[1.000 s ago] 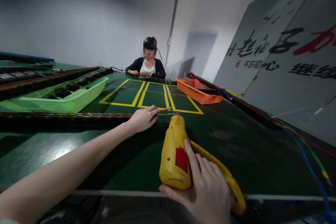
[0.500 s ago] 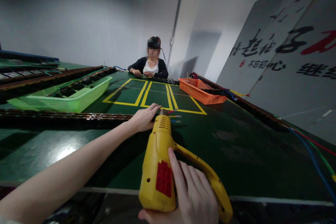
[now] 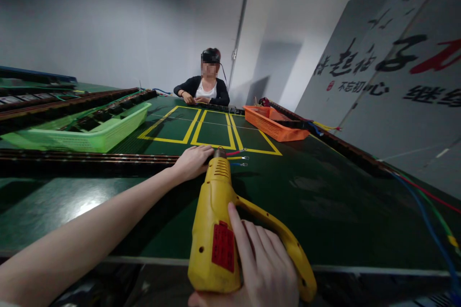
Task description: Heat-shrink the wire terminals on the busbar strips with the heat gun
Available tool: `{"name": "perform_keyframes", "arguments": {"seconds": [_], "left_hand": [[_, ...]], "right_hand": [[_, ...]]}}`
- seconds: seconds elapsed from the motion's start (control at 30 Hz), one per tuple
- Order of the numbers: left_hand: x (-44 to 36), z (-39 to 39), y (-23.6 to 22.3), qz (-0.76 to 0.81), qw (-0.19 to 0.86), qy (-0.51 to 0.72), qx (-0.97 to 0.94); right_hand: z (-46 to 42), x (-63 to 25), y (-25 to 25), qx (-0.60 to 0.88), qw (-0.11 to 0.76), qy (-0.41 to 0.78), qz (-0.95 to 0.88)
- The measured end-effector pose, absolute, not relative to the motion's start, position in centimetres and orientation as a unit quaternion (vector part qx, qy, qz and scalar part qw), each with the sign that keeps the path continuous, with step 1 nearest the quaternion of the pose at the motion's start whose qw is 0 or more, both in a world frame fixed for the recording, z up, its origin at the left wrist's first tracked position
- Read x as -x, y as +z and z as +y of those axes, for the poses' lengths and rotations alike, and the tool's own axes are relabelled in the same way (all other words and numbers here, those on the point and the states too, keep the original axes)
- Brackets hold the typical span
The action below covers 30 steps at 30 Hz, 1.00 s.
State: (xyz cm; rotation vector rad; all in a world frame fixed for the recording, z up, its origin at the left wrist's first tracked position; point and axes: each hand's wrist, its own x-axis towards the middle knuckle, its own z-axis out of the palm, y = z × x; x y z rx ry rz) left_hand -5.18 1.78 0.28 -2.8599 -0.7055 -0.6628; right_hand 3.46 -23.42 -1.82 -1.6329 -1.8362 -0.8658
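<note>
My right hand [image 3: 264, 259] is closed around the body of a yellow heat gun [image 3: 205, 216], below its loop handle, with the index finger along its side. The gun's metal nozzle points away from me. Just left of the nozzle, my left hand [image 3: 192, 160] is closed at the end of a long dark bar with copper strips [image 3: 90, 164]; its fingertips and whatever they grip are partly hidden. Right of the nozzle, a red wire [image 3: 236, 153], a yellow wire [image 3: 235, 158] and a blue wire [image 3: 236, 164] stick out, each with a metal ring terminal.
A green basket [image 3: 97, 140] holding bars stands on the left, beside more long bars [image 3: 72, 108]. At the right are an orange basket [image 3: 275, 127] and another long bar [image 3: 345, 146] with trailing cables. Yellow tape frames [image 3: 216, 146] mark the green table. A person [image 3: 205, 88] sits opposite.
The heat gun's nozzle has shifted slightly left in view, and more of the three wires shows. Both hands keep their hold. The person opposite has moved their hands.
</note>
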Motion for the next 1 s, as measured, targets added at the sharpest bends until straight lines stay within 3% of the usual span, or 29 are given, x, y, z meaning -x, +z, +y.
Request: {"name": "perform_keyframes", "arguments": {"seconds": [1.0], "left_hand": [[4.6, 2.1, 0.1, -0.241, 0.049, -0.234, 0.941]], "right_hand": [[-24.2, -8.4, -2.2, 0.646, 0.243, -0.332, -0.643]]}}
